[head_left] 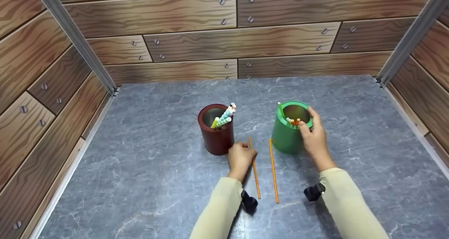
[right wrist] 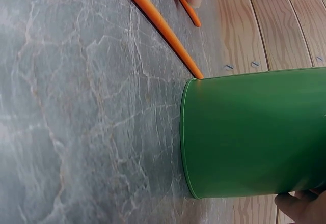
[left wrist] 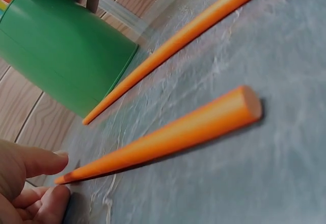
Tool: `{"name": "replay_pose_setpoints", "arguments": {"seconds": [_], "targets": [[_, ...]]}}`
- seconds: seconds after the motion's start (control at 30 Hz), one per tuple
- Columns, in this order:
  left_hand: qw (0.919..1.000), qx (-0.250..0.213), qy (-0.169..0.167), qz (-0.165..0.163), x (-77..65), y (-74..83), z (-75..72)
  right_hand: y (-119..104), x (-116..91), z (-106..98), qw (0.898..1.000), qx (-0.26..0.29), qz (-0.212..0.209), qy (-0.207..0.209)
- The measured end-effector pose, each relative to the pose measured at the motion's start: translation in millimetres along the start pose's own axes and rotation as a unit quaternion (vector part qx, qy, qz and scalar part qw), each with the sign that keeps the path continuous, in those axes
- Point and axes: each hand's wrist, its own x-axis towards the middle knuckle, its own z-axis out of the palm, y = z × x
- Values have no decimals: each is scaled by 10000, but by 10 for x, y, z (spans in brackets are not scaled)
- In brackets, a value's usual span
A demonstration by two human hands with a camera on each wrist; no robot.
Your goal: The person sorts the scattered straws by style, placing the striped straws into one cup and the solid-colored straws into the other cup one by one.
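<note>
My left hand is at an orange stick lying on the table, beside the dark red cup. In the left wrist view its thumb and fingers stand apart on either side of the stick's far end. My right hand grips the rim of the upright green cup, thumb at the near side and fingers at the right. Several thin sticks, among them a green one, stand in that cup. A second orange stick lies between the hands, its far end by the green cup.
Patterned paper straws lean in the dark red cup. The grey marbled table is enclosed by wood-patterned walls at the back and sides. Small black cameras are strapped to both wrists.
</note>
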Motion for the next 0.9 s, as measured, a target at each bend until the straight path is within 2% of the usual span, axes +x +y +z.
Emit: {"name": "replay_pose_setpoints", "arguments": {"seconds": [0.13,0.3,0.43,0.67,0.9], "targets": [[9991,344,55,235,-4,8,7,6,7,2,9999,-96,-45,58],[9976,489,277,397,-4,9,-11,14,11,12,9999,-56,-70,66],[9976,539,190,390,5,19,-20,26,5,10,9999,-34,-91,57],[9935,1003,41,528,31,31,-13,20,2,17,10000,14,-44,2],[9901,1241,64,653,28,37,-19,31,-6,19,10000,-33,-23,49]]}}
